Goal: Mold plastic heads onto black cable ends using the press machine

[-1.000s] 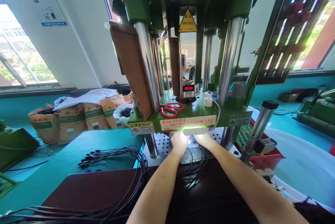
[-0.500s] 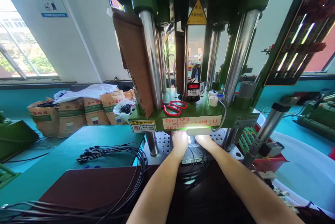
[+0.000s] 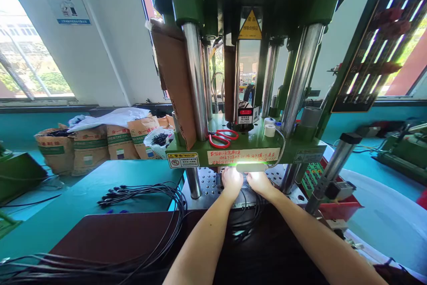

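Under the front of the green press (image 3: 293, 142), my left hand (image 3: 232, 181) and my right hand (image 3: 259, 183) work side by side over the lower metal plate (image 3: 207, 182). Both have curled fingers, and glare partly hides the tips. What they pinch is too small and bright to make out. Thin black cables (image 3: 251, 217) come out between the hands and hang over the plate's front edge toward me. A lit lamp bar (image 3: 251, 167) sits just above my right hand.
Red-handled scissors (image 3: 223, 138) and white tape rolls (image 3: 269, 130) lie on the press ledge. A bundle of black cables (image 3: 143, 192) spreads across the teal table (image 3: 133, 169) at left. Filled paper sacks (image 3: 87, 149) stand behind it. A steel post (image 3: 333, 174) rises at right.
Both hands have drawn slightly toward me and closer together, showing more of them below the lamp bar. The camera view has tilted up a little.
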A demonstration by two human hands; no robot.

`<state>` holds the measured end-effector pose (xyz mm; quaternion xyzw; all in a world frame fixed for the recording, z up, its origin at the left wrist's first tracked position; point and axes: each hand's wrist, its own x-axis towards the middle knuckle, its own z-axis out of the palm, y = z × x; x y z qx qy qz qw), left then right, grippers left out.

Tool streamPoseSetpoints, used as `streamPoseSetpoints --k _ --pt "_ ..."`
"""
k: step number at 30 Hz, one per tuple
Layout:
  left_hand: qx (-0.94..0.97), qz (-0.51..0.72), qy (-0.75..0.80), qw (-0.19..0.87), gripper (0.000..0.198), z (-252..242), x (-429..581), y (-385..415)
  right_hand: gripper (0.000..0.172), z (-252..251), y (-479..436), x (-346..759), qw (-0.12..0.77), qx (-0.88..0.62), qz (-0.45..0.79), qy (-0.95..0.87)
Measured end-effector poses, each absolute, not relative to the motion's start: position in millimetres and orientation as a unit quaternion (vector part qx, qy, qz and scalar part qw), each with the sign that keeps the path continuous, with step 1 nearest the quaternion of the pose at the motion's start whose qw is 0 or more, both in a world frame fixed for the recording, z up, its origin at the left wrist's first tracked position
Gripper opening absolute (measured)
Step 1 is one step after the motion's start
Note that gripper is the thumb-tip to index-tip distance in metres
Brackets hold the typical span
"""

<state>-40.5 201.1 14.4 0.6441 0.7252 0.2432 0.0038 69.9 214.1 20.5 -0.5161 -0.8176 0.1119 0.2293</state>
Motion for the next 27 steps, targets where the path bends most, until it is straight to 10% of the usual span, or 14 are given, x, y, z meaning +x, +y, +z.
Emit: streamPoseSetpoints --k 27 --pt "0.73 0.193 0.654 0.045 0.031 33 -61 201 0.03 15 232 66 0.185 -0.437 -0.029 -0.88"
